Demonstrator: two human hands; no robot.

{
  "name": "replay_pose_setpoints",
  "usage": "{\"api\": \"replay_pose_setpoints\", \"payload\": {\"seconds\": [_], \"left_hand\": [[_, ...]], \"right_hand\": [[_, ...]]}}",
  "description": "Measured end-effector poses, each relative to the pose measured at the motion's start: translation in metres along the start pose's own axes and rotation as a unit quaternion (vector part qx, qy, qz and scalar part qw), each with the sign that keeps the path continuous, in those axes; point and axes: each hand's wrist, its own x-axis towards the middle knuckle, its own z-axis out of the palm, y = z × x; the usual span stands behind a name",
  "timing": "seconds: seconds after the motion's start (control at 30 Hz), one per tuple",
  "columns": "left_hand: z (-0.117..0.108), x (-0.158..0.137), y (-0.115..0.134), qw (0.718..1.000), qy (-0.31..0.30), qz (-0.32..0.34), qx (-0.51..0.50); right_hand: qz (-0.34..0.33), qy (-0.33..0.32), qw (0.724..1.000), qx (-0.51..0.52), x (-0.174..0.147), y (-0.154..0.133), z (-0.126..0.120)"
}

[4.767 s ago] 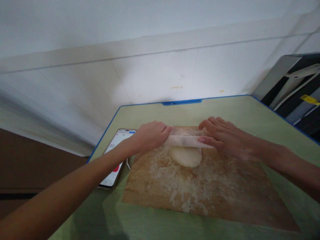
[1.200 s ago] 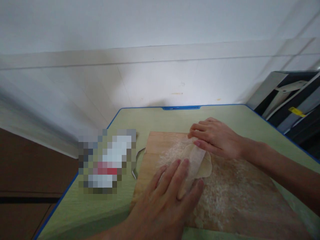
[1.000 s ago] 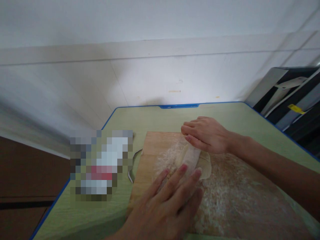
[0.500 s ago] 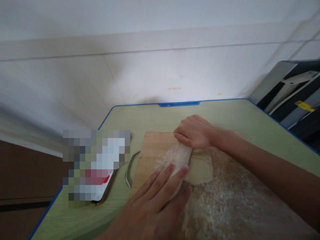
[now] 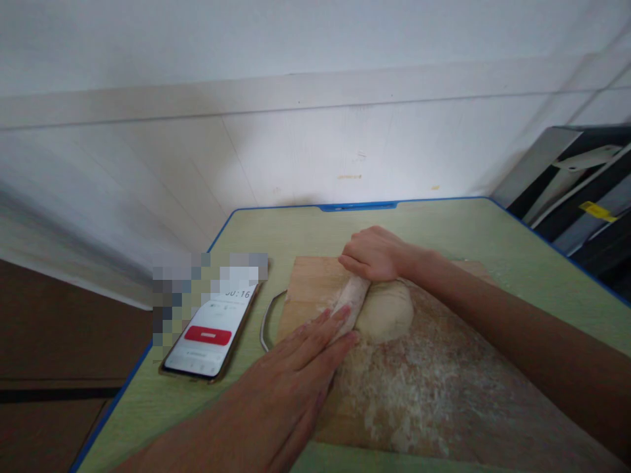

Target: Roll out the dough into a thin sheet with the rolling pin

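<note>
Whitish wall [image 5: 296,157] — a few small stains, pale green table [image 5: 276,226] edged in blue, dim, uneven light.

The phone [image 5: 217,314] shows digits [image 5: 238,293] ending in ":16" on its screen (blocky blurring cuts into the figures before them). Below, the red button [image 5: 208,336] carries pale lettering too small to read; the yellow label [image 5: 597,211] far right is equally unreadable.

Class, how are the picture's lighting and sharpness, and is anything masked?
Head view: dim, the white wall brightest behind the table; head view: pixel blocks mask part of the smartphone; head view: the wooden board looks soft at near right, the dough clearer.
</note>
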Motion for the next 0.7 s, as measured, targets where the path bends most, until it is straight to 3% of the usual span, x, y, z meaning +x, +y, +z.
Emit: {"api": "replay_pose_setpoints", "payload": {"seconds": [0.1, 0.17, 0.33, 0.5, 0.7], "left_hand": [[0.002, -0.001, -0.001, 0.995, -0.093, 0.031, -0.008], [0.008, -0.003, 0.000, 0.994, -0.107, 0.017, -0.008], [0.012, 0.002, -0.003, 0.997, -0.074, -0.019, 0.020], [-0.014, 0.033, -0.021, 0.999, -0.036, -0.032, -0.016], [-0.016, 0.065, -0.030, 0.994, -0.111, -0.003, -0.004]], "right_hand": [[0.024, 0.016, 0.999, -0.018, -0.009, -0.004, 0.000], [0.050, 0.035, 0.998, -0.033, -0.019, -0.008, 0.000], [0.142, 0.100, 0.983, -0.061, -0.052, -0.018, -0.007], [0.240, 0.114, 0.963, -0.047, -0.079, -0.018, -0.025], [0.197, 0.081, 0.977, 0.006, -0.114, -0.020, -0.011]]}}
